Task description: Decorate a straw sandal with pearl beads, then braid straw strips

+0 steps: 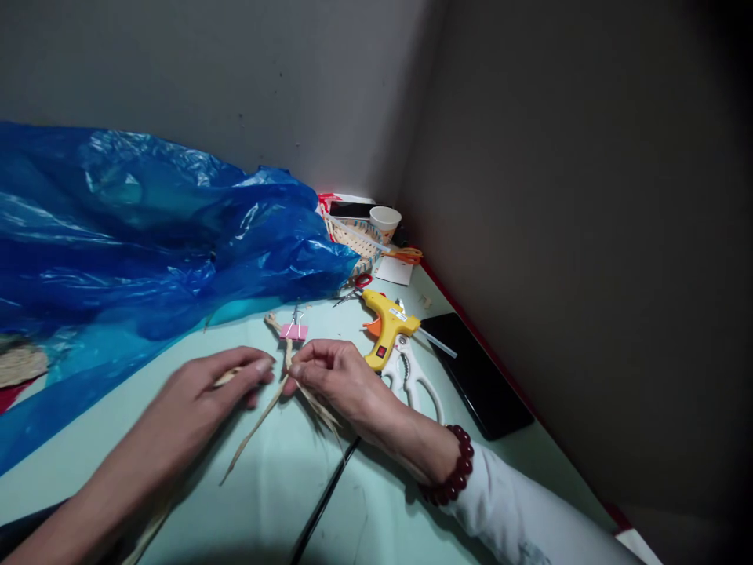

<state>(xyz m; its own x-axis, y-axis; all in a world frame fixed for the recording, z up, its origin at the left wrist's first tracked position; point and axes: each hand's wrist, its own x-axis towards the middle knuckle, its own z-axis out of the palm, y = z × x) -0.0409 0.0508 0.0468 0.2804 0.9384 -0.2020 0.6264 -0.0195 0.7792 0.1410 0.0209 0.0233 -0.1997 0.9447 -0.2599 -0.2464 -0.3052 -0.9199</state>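
A pink binder clip (pixel 293 332) with wire handles grips the knotted top of a braid of pale, dried plant-fibre strands (pixel 289 355). Just below the clip, my right hand (pixel 347 384) pinches the braid between thumb and fingers. Loose ends hang beneath that hand, and one thin strand (pixel 250 439) trails down and left over the table. Slightly left of the braid is my left hand (pixel 203 392), thumb and fingers closed around another pale strand (pixel 228 376). Part of that strand is hidden behind the palm; a length shows below the forearm.
Right of the hands lie a yellow glue gun (pixel 385 326), white-handled scissors (pixel 432 396) and a black tablet-like slab (pixel 479 377). Behind stand a woven basket (pixel 368 251) and paper cup (pixel 386 218). Blue plastic sheeting (pixel 147 227) covers the left. A black cord (pixel 323 502) runs forward.
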